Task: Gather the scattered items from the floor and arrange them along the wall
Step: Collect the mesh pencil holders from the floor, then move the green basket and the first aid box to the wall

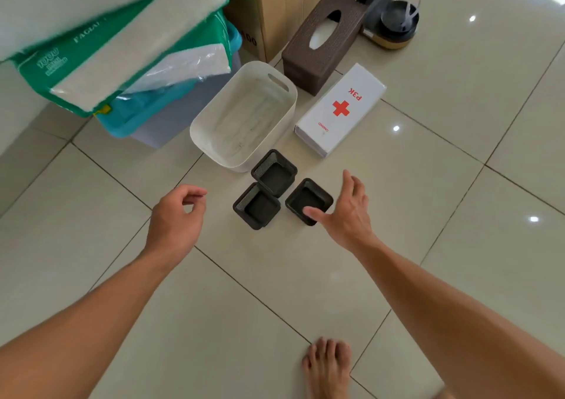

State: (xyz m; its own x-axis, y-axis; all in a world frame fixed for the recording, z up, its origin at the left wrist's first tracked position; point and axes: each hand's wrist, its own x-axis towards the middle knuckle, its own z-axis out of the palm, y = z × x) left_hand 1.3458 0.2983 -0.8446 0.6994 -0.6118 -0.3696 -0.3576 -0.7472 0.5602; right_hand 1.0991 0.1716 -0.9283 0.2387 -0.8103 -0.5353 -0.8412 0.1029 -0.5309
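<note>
Bare toes of one foot [327, 365] rest on the tiled floor [214, 322] at the bottom edge of the head view. Both forearms reach forward over the tiles. Left hand [175, 215] hovers with fingers loosely curled, holding nothing. Right hand [348, 212] is spread flat, fingers straight, its thumb lying over the near rim of the right black tray [308, 198]. Two more black trays [264, 189] sit just left of it, touching each other. Beyond them stand a white basket [244, 114], a white first-aid box [341, 109] and a brown tissue box [324, 42], near a cardboard carton [275, 4].
</note>
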